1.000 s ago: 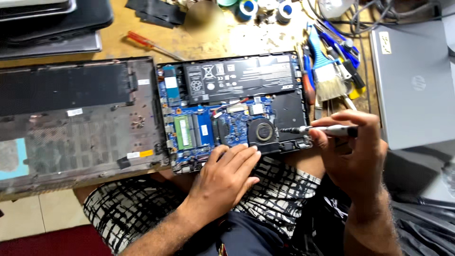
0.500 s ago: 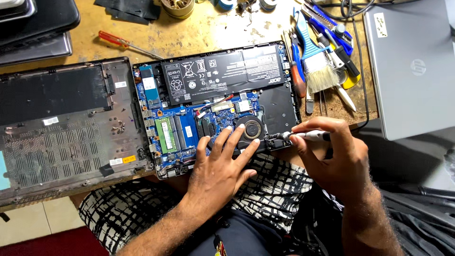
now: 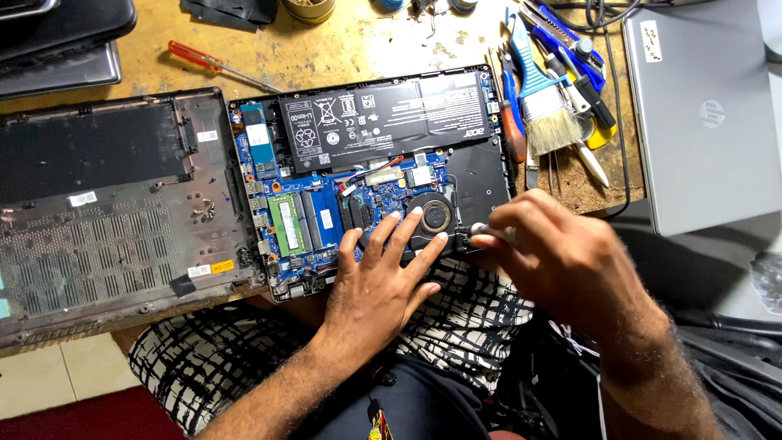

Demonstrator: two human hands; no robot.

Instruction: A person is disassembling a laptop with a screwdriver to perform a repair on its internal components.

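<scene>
Hands first, since they're closest to us. Our left hand point(image 3: 379, 285) lies palm-down on the near edge of the opened laptop point(image 3: 371, 175), fingers spread flat over the blue board, fingertips touching the round cooling fan point(image 3: 436, 216) and the area just left of it. Our right hand point(image 3: 562, 257) sits just to the right, fingers curled and pinched around a small screwdriver point(image 3: 487, 236); only its pale handle end and dark tip peek out. The tool's long axis runs roughly sideways, tip pointing left at the laptop's near right corner, right beside the fan. So the spot under the tip lies between the two hands, with the right one on it and the left's fingertips close by. We can't tell if the tip is actually seated in a screw, it's too small.

Further up the machine there's a green memory stick point(image 3: 287, 224) left of the fan, then the big black battery point(image 3: 383, 118) along the far edge. The removed bottom cover point(image 3: 106, 212) lies inside-up on the left. Beyond, on the wooden bench point(image 3: 342, 45), sits a red-handled screwdriver point(image 3: 212, 63), a blue-handled brush point(image 3: 542, 98) among other tools, and a closed silver laptop point(image 3: 700, 122) on the right.
</scene>
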